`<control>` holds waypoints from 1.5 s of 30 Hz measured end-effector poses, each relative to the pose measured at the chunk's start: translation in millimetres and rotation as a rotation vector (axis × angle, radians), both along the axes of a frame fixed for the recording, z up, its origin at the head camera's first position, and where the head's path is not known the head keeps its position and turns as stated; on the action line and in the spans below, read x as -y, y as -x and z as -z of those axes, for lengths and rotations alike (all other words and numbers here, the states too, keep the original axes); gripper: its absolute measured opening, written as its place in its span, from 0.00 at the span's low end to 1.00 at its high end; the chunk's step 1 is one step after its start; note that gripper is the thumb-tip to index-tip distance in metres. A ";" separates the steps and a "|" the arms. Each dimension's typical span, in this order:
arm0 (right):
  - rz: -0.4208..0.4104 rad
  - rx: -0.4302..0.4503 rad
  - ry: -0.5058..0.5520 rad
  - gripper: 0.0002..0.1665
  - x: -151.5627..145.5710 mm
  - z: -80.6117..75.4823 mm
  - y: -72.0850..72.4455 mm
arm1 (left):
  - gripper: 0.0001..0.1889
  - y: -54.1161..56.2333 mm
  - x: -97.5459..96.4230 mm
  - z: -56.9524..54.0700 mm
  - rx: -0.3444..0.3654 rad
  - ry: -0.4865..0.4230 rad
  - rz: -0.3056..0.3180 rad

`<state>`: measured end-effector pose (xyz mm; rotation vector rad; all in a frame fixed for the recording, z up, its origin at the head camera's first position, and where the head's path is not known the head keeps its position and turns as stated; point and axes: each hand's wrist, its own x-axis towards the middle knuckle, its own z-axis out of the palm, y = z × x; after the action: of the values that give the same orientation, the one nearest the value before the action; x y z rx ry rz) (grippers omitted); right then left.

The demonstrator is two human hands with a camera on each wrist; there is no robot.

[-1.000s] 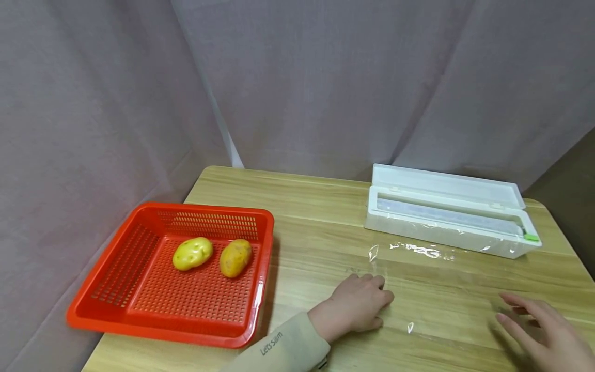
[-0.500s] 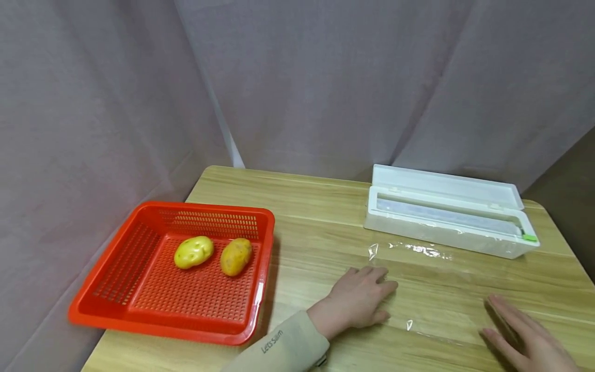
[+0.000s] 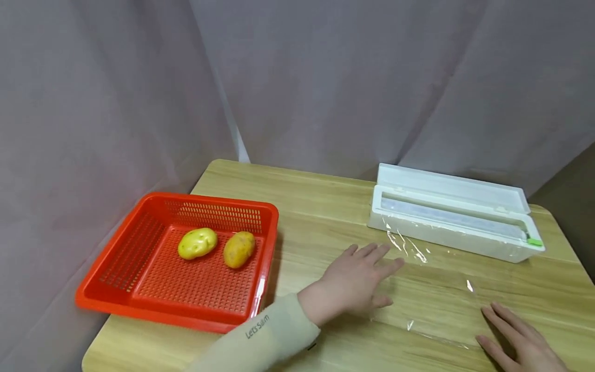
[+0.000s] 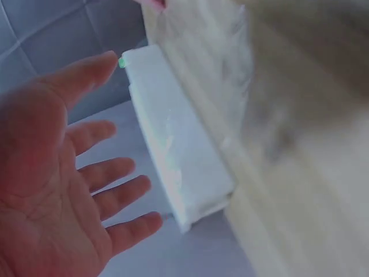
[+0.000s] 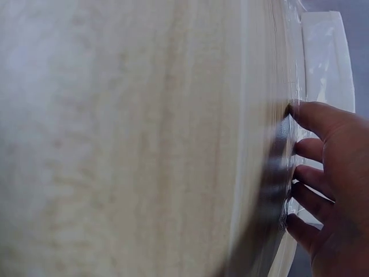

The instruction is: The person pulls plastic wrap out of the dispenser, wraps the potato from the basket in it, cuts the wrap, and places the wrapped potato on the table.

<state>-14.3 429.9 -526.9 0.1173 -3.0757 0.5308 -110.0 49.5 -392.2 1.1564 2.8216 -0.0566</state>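
Note:
A clear sheet of cling film (image 3: 437, 310) lies on the wooden table, running from a white cling film box (image 3: 446, 237) with its lid open. My left hand (image 3: 348, 284) is at the film's left side, fingers spread, palm down and holding nothing. In the left wrist view the bare palm (image 4: 52, 190) faces the camera, apart from the box. At the film's right side is my right hand (image 3: 522, 338), fingers extended. Its fingertips (image 5: 294, 193) rest on or just over the film in the right wrist view; contact is hard to tell.
A red plastic basket (image 3: 267, 248) stands on the left of the table (image 3: 321, 201) with two potatoes (image 3: 197, 243) in it, one yellow and shiny, one browner. A green slider (image 3: 534, 242) sits at the box's right end. Grey curtains (image 3: 325, 88) hang behind the table.
My left hand has spread its fingers and come off the table. The right hand has moved left to the film. Creases and glints in the film near the box have shifted.

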 end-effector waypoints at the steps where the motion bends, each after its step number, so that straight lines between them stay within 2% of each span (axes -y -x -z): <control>1: -0.003 -0.008 0.008 0.43 -0.1 2.3 -0.1 | 0.41 1.3 3.9 -6.3 -0.007 0.006 -0.001; 6: -0.002 -0.007 0.030 0.44 -3.9 7.4 0.8 | 0.42 9.8 24.1 -33.0 -0.065 0.064 -0.010; 13: 0.022 0.019 0.023 0.46 -5.7 14.4 4.0 | 0.43 26.2 51.3 -66.7 -0.060 0.137 -0.052; 16: 0.045 0.016 0.018 0.47 -4.2 17.7 2.6 | 0.43 33.3 62.4 -75.7 -0.072 0.134 -0.046; 21: 0.067 -0.006 0.021 0.47 -1.0 21.2 -2.5 | 0.43 43.4 88.7 -83.8 -0.068 0.079 -0.040; 27: 0.078 -0.042 0.029 0.45 3.4 21.6 -6.9 | 0.42 53.2 129.0 -85.6 -0.023 -0.001 -0.050; 31: 0.100 -0.080 0.035 0.44 6.9 21.3 -10.5 | 0.41 59.5 156.3 -80.3 -0.001 -0.058 -0.057; 35: 0.103 -0.076 0.040 0.44 7.5 21.2 -12.3 | 0.39 63.7 181.5 -73.4 0.030 -0.128 -0.070; 40: 0.099 -0.046 0.040 0.45 2.9 22.9 -13.6 | 0.36 61.0 209.2 -65.7 0.027 -0.193 -0.097; 45: 0.099 -0.024 0.027 0.47 -2.7 24.6 -14.1 | 0.35 54.7 232.4 -59.1 0.013 -0.217 -0.118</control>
<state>-0.2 432.6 -551.5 -0.0286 -3.0305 0.5612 -164.7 -183.0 -333.1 1.0182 2.9351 0.2709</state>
